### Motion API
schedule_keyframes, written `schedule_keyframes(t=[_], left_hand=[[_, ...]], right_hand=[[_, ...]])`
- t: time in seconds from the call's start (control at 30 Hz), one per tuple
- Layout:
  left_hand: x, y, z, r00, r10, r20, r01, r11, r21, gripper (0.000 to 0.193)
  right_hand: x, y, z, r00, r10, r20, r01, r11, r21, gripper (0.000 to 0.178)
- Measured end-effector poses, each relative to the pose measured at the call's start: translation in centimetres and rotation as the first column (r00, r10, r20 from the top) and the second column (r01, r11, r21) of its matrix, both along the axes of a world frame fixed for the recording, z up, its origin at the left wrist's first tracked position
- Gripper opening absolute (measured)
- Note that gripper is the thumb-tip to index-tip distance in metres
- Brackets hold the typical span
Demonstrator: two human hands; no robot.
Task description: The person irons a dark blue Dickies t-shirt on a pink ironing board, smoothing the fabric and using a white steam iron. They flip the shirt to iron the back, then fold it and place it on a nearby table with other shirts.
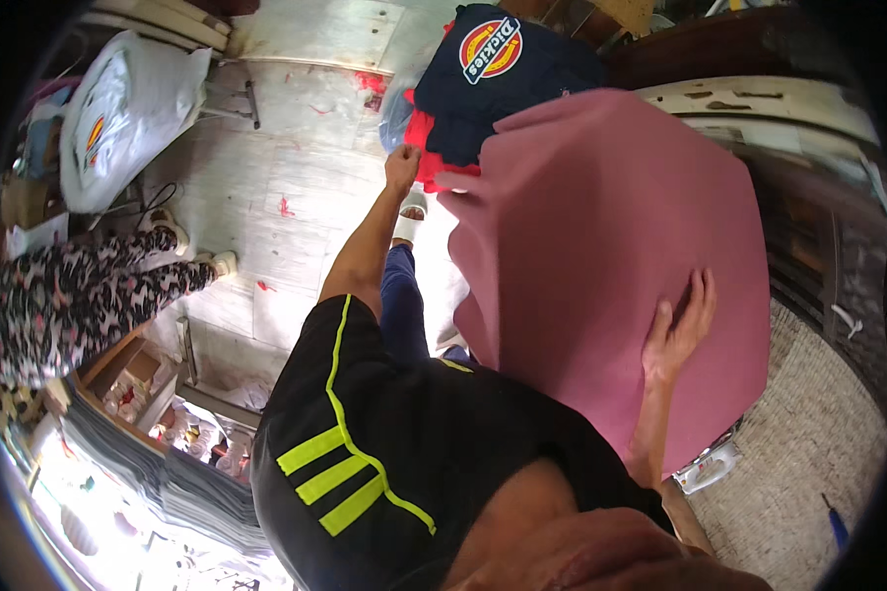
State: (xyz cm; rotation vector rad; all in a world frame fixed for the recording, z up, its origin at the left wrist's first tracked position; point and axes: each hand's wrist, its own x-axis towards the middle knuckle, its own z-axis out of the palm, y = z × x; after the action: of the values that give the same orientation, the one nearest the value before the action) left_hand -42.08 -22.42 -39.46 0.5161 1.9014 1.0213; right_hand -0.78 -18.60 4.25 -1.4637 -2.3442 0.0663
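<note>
A large sheet of dusty-pink cloth [581, 256] spreads before me, its left edge hanging in folds. My right hand [682, 323] lies on it with the fingers stretched out. Beyond the cloth, a navy garment [453, 118] with a round red and yellow print lies in a pile, with red fabric [420, 126] showing along its left side and below. My left arm reaches out to that side. My left hand [402, 165] is closed at the edge of the red fabric, and its fingertips appear to pinch it.
At the left stand a person's legs in patterned trousers [89, 305], below a white printed garment [143, 118]. An open drawer [182, 414] holds small items. Red scraps [286, 207] dot the tiled floor. A blue-handled tool [836, 522] lies at the lower right.
</note>
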Motion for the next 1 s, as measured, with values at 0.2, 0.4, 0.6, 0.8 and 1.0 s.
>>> schedule_keyframes(t=[0.2, 0.4, 0.6, 0.8, 1.0], left_hand=[[-1.8, 11.5, -4.4, 0.868, 0.209, -0.45, -0.11, 0.966, 0.236, 0.045], [-5.7, 16.1, -5.4, 0.911, 0.04, -0.411, -0.077, 0.994, -0.075, 0.051], [-7.2, 15.2, -6.8, 0.916, 0.35, 0.196, -0.364, 0.931, 0.037, 0.024], [-4.1, 17.5, 3.4, 0.939, 0.236, -0.252, -0.112, 0.899, 0.424, 0.021], [6.9, 16.4, 12.6, 0.978, -0.109, 0.178, 0.008, 0.872, 0.489, 0.031]], right_hand=[[0.1, 0.5, -0.5, 0.995, -0.076, 0.057, 0.083, 0.989, -0.121, 0.069], [-0.5, 0.8, -0.5, 0.983, -0.124, 0.133, 0.144, 0.978, -0.151, 0.075], [0.0, 1.1, -0.6, 0.981, -0.12, 0.153, 0.143, 0.978, -0.15, 0.074], [0.0, 0.7, -0.3, 0.977, -0.115, 0.181, 0.145, 0.975, -0.167, 0.075], [-0.2, 1.3, -0.6, 0.993, -0.091, 0.069, 0.104, 0.974, -0.202, 0.074]])
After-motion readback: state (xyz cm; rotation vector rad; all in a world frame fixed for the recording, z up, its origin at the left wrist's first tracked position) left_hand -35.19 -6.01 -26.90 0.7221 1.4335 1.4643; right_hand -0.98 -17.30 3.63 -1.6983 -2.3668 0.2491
